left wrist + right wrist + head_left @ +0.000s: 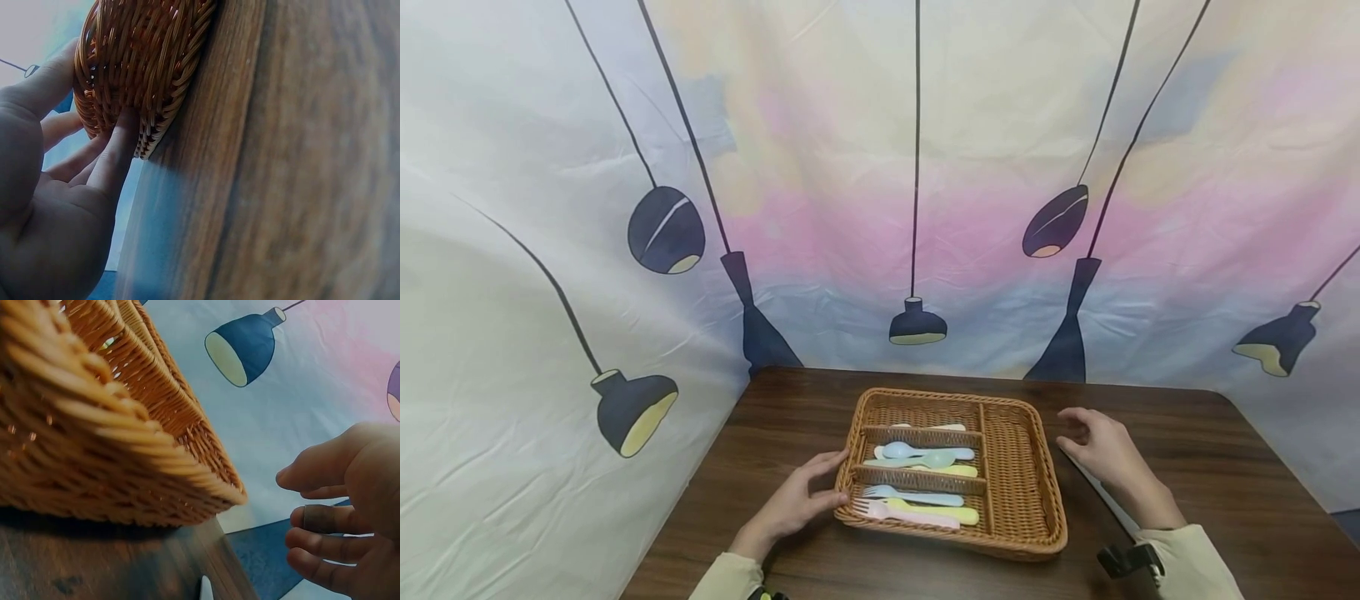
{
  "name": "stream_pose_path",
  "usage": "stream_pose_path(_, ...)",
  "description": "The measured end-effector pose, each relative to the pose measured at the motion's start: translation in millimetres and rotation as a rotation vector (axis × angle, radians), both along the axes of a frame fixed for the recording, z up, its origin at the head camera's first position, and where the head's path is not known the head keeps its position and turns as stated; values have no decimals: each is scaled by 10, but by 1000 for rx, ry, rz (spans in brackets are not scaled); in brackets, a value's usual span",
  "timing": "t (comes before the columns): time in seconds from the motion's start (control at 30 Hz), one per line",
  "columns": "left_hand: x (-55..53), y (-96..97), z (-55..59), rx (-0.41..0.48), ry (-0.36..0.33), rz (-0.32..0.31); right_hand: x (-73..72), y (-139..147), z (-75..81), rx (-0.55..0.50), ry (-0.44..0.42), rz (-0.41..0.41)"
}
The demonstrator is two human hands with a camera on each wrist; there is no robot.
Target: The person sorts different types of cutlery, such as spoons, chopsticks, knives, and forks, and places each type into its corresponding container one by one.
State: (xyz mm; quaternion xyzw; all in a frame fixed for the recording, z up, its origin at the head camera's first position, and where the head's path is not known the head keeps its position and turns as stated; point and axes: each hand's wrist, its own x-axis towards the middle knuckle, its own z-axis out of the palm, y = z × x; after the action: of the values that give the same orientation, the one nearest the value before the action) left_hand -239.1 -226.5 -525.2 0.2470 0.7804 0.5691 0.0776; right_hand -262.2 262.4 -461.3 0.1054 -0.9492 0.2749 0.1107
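Observation:
A brown wicker basket with dividers sits on the table. Its front left section holds plastic forks: a blue fork, a yellow one and a pink fork. Spoons lie in the middle section, among them a blue spoon and a green spoon. My left hand touches the basket's left end; in the left wrist view its extended fingers rest against the woven side. To the right of the basket, my right hand hovers with loosely bent fingers and holds nothing.
A long, narrow grey-white thing lies under the right hand and forearm; its rounded tip shows in the right wrist view. Behind the dark wooden table hangs a cloth backdrop printed with lamps.

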Motion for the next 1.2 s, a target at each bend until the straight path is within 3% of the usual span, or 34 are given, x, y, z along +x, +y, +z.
stream_pose_path(0.4,-15,-3,-13,6,14,-15,119,180,-148,77,-70,-45)
stream_pose_path(0.73,-8,-2,-13,-2,10,-5,189,320,-237,64,-165,-69)
stream_pose_path(0.97,-6,-8,-17,-19,12,11,229,361,-289,85,-142,-65)
stream_pose_path(1.2,-11,-11,-23,-32,23,12,238,417,-321,109,-197,-70)
